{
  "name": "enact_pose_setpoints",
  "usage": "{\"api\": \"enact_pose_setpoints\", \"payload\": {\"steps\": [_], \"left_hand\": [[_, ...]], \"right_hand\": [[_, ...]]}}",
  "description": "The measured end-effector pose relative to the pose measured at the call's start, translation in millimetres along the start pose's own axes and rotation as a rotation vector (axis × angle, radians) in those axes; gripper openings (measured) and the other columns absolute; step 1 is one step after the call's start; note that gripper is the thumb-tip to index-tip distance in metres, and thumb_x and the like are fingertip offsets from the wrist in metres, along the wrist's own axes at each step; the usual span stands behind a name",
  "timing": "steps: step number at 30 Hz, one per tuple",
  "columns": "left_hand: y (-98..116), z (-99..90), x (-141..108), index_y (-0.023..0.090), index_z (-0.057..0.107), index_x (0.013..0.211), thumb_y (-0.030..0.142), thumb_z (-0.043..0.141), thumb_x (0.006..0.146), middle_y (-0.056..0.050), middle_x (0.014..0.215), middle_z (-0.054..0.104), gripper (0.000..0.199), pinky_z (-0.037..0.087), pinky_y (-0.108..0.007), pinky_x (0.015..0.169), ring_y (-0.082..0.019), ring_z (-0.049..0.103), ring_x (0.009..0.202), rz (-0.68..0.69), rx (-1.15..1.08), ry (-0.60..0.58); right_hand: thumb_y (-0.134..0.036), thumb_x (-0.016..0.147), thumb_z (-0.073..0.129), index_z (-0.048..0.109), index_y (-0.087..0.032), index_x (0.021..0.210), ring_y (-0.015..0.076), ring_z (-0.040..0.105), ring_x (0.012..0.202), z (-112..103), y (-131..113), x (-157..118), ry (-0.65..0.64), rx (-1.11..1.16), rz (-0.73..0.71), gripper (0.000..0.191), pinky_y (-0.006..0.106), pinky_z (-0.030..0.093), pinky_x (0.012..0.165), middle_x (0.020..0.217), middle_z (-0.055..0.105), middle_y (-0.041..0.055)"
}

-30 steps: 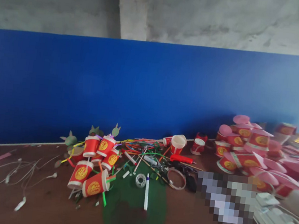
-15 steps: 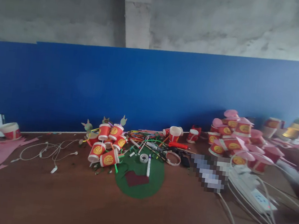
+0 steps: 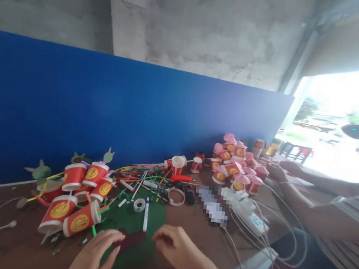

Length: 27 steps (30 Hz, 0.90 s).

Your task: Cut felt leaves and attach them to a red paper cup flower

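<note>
My left hand (image 3: 99, 251) is low in the view, thumb and fingers apart, its fingertips at the left edge of a dark red paper piece (image 3: 132, 238). That piece lies on a green paper circle (image 3: 153, 216). To its right is my right hand (image 3: 174, 247), with loosely curled fingers and nothing visible in them. A white marker (image 3: 146, 217) and a roll of tape (image 3: 139, 205) lie on the green paper just beyond both hands. Left of them is a cluster of red-and-white paper cups (image 3: 62, 209) with coloured straws and rabbit-like paper heads (image 3: 108, 156).
Pipe cleaners and sticks (image 3: 142, 174), a red tool (image 3: 181, 179) and a ring-shaped tape roll (image 3: 176, 196) lie farther back. Cups with pink paper (image 3: 235, 161) stand at right, beside a power strip (image 3: 252, 217) with cables. Another person's arms (image 3: 311, 207) reach in at right.
Both of my hands have come into view from below, over the green paper. The view has turned right and moved closer, showing more of the other person.
</note>
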<state>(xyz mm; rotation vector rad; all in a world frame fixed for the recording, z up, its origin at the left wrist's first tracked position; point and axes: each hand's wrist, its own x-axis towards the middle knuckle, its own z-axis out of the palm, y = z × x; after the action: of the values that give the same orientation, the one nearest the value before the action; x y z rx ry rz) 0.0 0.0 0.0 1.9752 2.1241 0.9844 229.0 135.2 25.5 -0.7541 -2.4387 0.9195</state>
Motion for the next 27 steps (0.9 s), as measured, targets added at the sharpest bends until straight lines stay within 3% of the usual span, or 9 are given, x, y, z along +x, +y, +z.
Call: {"api": "enact_pose_setpoints", "payload": {"steps": [3,5,9,11,16,22,27], "left_hand": [[-11.6,21.0,35.6,0.026,0.064,0.098,0.035,0.05,0.082,-0.004,0.104,0.067,0.023,0.052,-0.033,0.085,-0.021,0.062,0.097,0.142,0.118,0.09],[-24.2,35.1,42.0,0.025,0.065,0.097,0.033,0.05,0.081,-0.006,0.104,0.067,0.023,0.053,-0.036,0.084,-0.023,0.062,0.097,0.181,0.177,0.152],[-48.3,55.2,35.7,0.023,0.063,0.1,0.034,0.051,0.08,-0.007,0.102,0.067,0.026,0.055,-0.034,0.079,-0.023,0.064,0.095,0.199,0.184,0.23],[-54.0,60.2,33.6,0.023,0.061,0.103,0.032,0.05,0.08,-0.007,0.103,0.067,0.028,0.055,-0.033,0.08,-0.022,0.063,0.096,0.185,0.153,0.25],[-59.1,66.4,35.5,0.022,0.059,0.105,0.034,0.05,0.08,-0.007,0.103,0.066,0.029,0.054,-0.033,0.08,-0.022,0.063,0.097,0.154,0.097,0.27],[-66.4,67.6,33.5,0.023,0.06,0.104,0.033,0.051,0.08,-0.006,0.102,0.067,0.028,0.055,-0.031,0.079,-0.021,0.064,0.095,0.143,0.088,0.264],[-69.5,67.5,34.9,0.023,0.061,0.102,0.035,0.05,0.079,-0.005,0.101,0.068,0.028,0.055,-0.032,0.08,-0.022,0.064,0.095,0.119,0.07,0.244]], "right_hand": [[-0.012,0.078,0.043,0.065,-0.022,0.087,0.0175,0.06,0.078,-7.2,0.2,37.8,0.177,-0.238,-0.045,0.026,0.027,0.046,0.073,0.083,0.067,0.0011],[-0.012,0.08,0.042,0.063,-0.019,0.086,0.0198,0.058,0.085,-21.1,16.3,43.3,0.244,-0.293,0.001,0.024,0.03,0.044,0.077,0.085,0.065,0.0041],[-0.021,0.086,0.038,0.061,-0.019,0.092,0.0222,0.055,0.089,-57.8,75.1,13.8,0.491,-0.555,0.183,0.024,0.033,0.042,0.08,0.091,0.061,0.0081],[-0.034,0.083,0.044,0.06,-0.019,0.098,0.0268,0.053,0.095,-71.0,105.5,-6.4,0.569,-0.717,0.325,0.027,0.039,0.041,0.083,0.099,0.059,0.0112],[-0.06,0.074,0.047,0.055,-0.019,0.115,0.0346,0.037,0.119,-77.9,145.6,-32.5,0.524,-0.871,0.528,0.058,0.047,0.038,0.088,0.127,0.045,0.0146],[-0.062,0.076,0.044,0.057,-0.022,0.114,0.033,0.031,0.126,-76.5,144.4,-31.2,0.483,-0.871,0.535,0.057,0.046,0.032,0.096,0.132,0.041,0.0119],[-0.056,0.077,0.045,0.043,-0.016,0.125,0.0314,0.041,0.117,-81.3,141.9,-26.4,0.565,-0.84,0.527,0.063,0.044,0.035,0.093,0.125,0.049,0.0144]]}}
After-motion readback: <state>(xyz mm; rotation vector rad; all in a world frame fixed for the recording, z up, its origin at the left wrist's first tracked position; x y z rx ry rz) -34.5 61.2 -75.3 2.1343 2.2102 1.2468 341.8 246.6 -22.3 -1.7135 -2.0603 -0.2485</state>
